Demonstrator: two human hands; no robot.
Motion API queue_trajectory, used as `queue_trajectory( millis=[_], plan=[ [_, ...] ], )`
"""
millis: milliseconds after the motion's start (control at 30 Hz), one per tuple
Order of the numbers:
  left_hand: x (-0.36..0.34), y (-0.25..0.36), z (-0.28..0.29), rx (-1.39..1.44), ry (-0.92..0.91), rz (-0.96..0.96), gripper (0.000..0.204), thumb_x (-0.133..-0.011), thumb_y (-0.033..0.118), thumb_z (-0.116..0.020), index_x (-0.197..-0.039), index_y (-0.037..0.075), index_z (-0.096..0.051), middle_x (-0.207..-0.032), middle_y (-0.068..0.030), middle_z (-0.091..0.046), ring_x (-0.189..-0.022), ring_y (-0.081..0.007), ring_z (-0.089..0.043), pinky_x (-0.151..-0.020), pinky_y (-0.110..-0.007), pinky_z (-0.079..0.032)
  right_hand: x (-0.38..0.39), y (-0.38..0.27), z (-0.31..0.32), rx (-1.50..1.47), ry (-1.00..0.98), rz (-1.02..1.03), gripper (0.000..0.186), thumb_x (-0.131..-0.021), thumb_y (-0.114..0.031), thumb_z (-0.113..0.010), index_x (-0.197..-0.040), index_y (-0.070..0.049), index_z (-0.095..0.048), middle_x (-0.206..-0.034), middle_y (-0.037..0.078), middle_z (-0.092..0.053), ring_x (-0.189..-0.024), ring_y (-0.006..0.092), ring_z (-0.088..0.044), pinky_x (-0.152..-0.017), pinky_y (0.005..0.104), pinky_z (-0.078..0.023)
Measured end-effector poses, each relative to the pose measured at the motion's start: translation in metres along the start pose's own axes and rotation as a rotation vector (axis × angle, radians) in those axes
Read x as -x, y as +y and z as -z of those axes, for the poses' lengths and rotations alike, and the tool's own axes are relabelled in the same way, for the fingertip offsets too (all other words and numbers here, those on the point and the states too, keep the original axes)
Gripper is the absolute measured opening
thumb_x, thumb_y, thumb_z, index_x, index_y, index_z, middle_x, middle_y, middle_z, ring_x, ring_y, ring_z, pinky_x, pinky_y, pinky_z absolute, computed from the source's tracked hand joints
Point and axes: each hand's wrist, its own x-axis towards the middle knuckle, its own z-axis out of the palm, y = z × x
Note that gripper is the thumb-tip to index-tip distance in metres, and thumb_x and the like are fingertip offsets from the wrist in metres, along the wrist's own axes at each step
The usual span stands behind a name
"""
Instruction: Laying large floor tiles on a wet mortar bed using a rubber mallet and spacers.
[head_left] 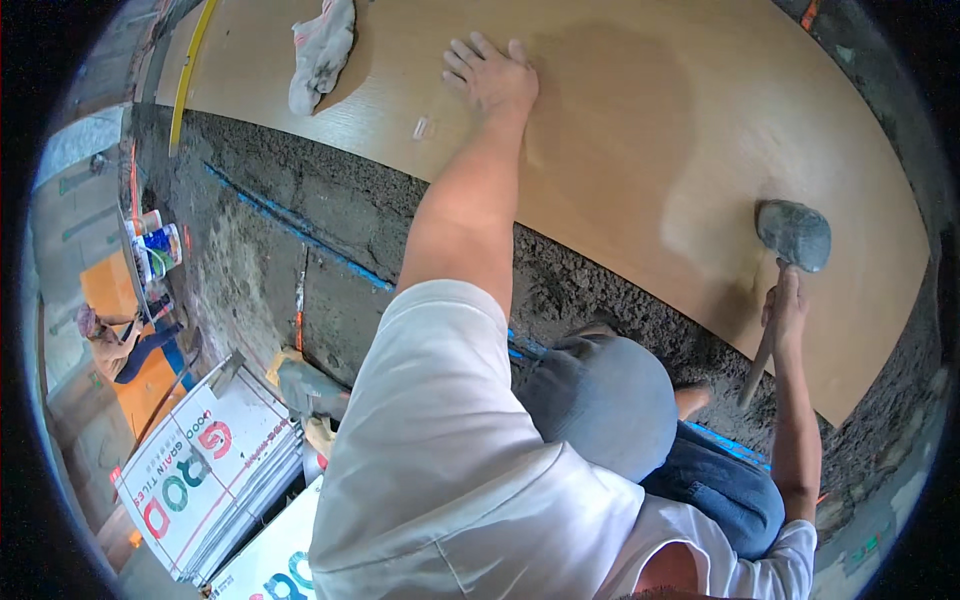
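Observation:
A large tan wood-look board (720, 110) lies over rough grey mortar (350, 210), filling the upper right of the view. My left hand (491, 72) rests flat on the board near its upper middle, fingers spread. My right hand (786, 300) grips the wooden handle (757, 375) of a grey-headed rubber mallet (794, 232), whose head is over the board's right part; whether it touches is unclear. A dirty white cloth or glove (322, 55) lies on the board's upper left, beside a small clear piece (421, 128). My knee (600, 400) is bent below the board's edge.
Blue strips (300, 232) run along the mortar. A yellow level (188, 70) lies at upper left. At left are buckets (158, 250), a person (125, 350) on an orange board (150, 390), stacked boxed tiles (210, 470) and a grey tool (310, 390).

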Motion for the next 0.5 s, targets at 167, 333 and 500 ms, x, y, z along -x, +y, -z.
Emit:
queue_trajectory(
  millis=[167,333,500],
  plan=[
    [0.000,-0.004,-0.004,-0.049,0.029,-0.006,0.066,-0.094,0.045,-0.033,-0.144,0.003,-0.024,-0.150,-0.0229,-0.017,-0.139,-0.0385,-0.012,-0.112,-0.052,-0.005,-0.009,-0.004,-0.008,-0.089,-0.053,0.104,0.045,-0.098,-0.040,-0.040,-0.117,-0.002,-0.054,-0.056,-0.003,-0.042,-0.042,0.0063,-0.038,-0.037,0.0217,-0.032],
    [-0.004,-0.011,-0.008,-0.042,0.060,0.002,0.067,-0.094,0.045,-0.034,-0.144,0.002,-0.024,-0.149,-0.0226,-0.019,-0.139,-0.0386,-0.012,-0.112,-0.053,-0.005,-0.020,-0.043,-0.033,0.031,-0.159,-0.030,0.040,-0.097,-0.042,-0.042,-0.104,-0.005,-0.055,-0.055,-0.003,-0.041,-0.040,0.0064,-0.037,-0.036,0.0222,-0.032],
    [-0.010,0.004,-0.010,-0.018,0.080,-0.043,0.066,-0.093,0.044,-0.037,-0.142,0.001,-0.027,-0.148,-0.0249,-0.020,-0.138,-0.0407,-0.013,-0.111,-0.055,-0.006,-0.035,-0.070,-0.060,-0.077,-0.093,0.020,0.035,-0.096,-0.042,-0.046,-0.087,-0.009,-0.053,-0.056,-0.002,-0.045,-0.041,0.0077,-0.040,-0.037,0.0239,-0.034]
  ],
)
